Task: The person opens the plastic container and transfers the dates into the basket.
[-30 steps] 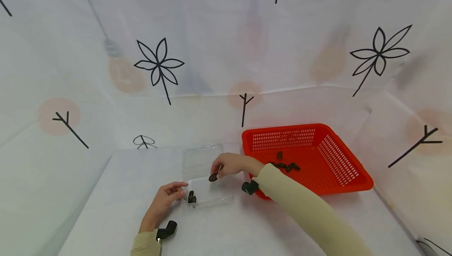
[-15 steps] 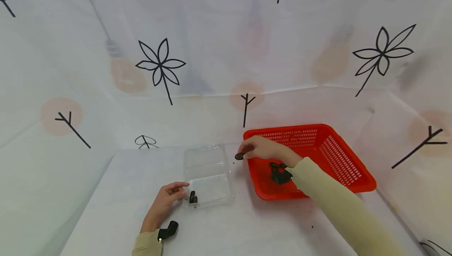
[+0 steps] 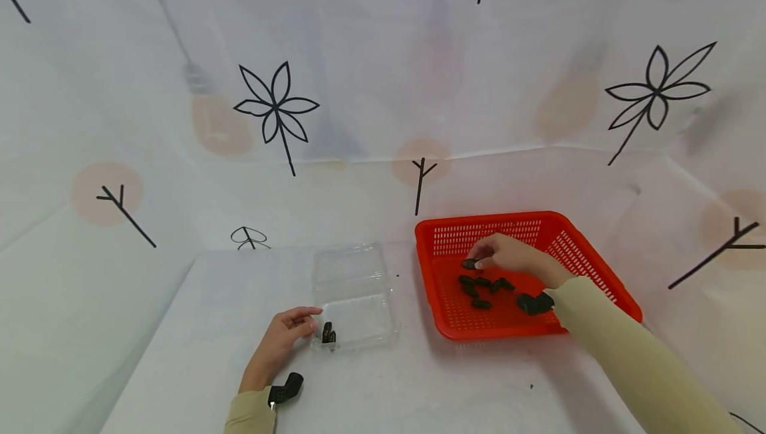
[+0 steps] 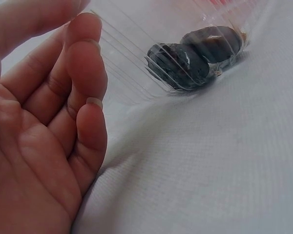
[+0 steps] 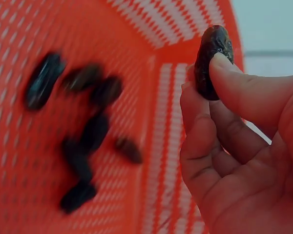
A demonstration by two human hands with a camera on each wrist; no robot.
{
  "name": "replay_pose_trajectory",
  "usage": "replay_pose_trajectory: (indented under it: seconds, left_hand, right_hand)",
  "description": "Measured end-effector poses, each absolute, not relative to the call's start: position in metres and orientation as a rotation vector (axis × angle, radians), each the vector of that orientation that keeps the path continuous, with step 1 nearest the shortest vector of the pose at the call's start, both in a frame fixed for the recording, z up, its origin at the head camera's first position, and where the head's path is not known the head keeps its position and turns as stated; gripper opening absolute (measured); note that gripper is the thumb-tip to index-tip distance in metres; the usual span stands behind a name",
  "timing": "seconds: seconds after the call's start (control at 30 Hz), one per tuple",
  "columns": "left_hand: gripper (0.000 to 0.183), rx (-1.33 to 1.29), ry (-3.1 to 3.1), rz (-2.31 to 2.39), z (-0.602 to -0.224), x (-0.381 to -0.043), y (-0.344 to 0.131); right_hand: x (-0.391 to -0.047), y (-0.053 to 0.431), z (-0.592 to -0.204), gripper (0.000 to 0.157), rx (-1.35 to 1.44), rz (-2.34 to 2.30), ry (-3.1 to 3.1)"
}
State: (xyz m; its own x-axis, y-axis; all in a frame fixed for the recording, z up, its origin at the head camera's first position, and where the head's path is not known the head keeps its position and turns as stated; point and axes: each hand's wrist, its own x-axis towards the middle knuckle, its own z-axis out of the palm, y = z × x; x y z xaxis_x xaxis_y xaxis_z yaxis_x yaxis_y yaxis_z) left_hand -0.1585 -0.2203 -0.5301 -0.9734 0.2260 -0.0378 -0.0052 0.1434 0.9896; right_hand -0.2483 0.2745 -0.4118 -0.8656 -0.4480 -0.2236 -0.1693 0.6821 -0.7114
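Note:
My right hand [image 3: 486, 258] hovers inside the red basket [image 3: 589, 282] and pinches a dark, wrinkled date [image 5: 211, 62] between thumb and fingers. Several more dates [image 3: 481, 286] lie on the basket floor just below it. My left hand [image 3: 287, 334] rests with relaxed fingers against the near left corner of a clear plastic box [image 3: 354, 301]. Two dates [image 4: 195, 56] lie in that corner of the box, seen through its ribbed wall beside my fingertips [image 4: 88, 46].
The box's clear lid [image 3: 348, 262] lies open behind it. A white cloth [image 3: 419, 387] covers the table, and white printed sheets [image 3: 359, 75] close off the back and sides. The basket stands right of the box, a narrow gap between them.
My right hand carried a date from over the clear box rightward into the red basket. My left hand stayed at the box's corner.

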Motion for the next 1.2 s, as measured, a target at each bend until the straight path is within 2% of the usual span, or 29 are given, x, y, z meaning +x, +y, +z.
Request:
replay_pose_trajectory:
  seconds: [0.3,0.5,0.93,1.2]
  left_hand:
    - [0.034,0.225,2.236,1.927,-0.532,-0.159,-0.22]
    - [0.034,0.204,2.23,1.919,-0.532,-0.159,-0.22]
    - [0.033,0.293,2.259,1.918,-0.531,-0.159,-0.22]
    - [0.035,0.226,2.243,1.912,-0.529,-0.158,-0.22]
  right_hand:
    - [-0.246,0.32,-0.436,0.017,-0.385,-0.969,2.593]
    - [-0.246,0.332,-0.447,0.02,-0.312,-0.916,2.659]
    - [-0.25,0.33,-0.445,0.025,-0.307,-0.959,2.662]
    - [-0.246,0.299,-0.419,0.028,-0.411,-1.04,2.641]
